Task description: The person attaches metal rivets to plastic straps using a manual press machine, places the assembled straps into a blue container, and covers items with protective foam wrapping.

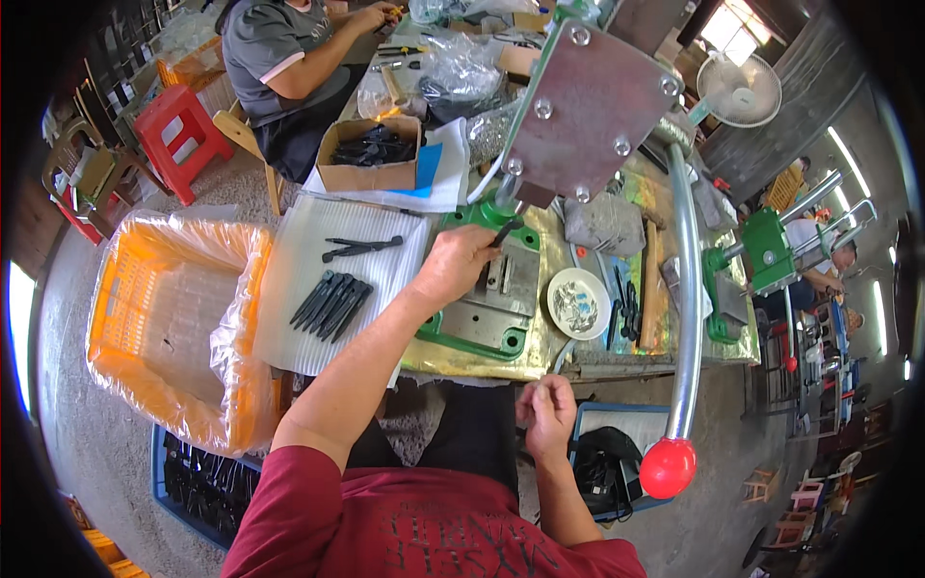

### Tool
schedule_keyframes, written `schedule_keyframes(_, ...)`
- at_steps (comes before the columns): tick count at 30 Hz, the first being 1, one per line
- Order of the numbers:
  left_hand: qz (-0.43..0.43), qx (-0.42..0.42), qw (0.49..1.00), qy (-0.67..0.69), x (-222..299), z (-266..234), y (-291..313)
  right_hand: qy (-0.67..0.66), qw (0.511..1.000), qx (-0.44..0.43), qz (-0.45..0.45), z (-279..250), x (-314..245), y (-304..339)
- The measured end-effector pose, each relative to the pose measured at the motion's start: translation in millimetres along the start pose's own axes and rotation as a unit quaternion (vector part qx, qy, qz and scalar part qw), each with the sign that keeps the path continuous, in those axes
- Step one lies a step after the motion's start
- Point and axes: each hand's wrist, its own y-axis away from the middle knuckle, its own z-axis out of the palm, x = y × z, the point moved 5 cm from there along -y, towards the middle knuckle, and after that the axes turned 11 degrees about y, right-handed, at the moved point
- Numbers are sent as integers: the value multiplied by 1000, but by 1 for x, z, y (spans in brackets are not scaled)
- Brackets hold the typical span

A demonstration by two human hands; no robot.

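Observation:
My left hand (455, 262) reaches over the base of a green hand-lever press (488, 339), its fingers closed on the end of a black pointed piece (507, 230) just under the press head (588, 111). Below that hand lies a slotted metal fixture (501, 273). In front of the table's near edge, my right hand (549, 412) is curled with the fingertips together; whatever may be in it is hidden. To the left, several black pointed pieces (332, 302) rest side by side on white foam sheeting (279, 270), with two more black pieces (361, 248) lying beyond them.
A white dish (602, 306) of small metal parts stands right of the press. The lever's red knob (667, 468) hangs by my right arm. An orange plastic-lined crate (101, 318) is at left, a cardboard box (366, 177) behind the foam. Another person (289, 58) sits far left.

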Motion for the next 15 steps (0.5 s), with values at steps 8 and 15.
schedule_keyframes(8, -48, -14, 997, 50, -7, 5, -2, -36, 941, 68, -330, -27, -122, -3)
schedule_keyframes(15, -26, -12, 999, 27, -12, 5, -2, 292, 790, 65, -535, -1, -214, 29)
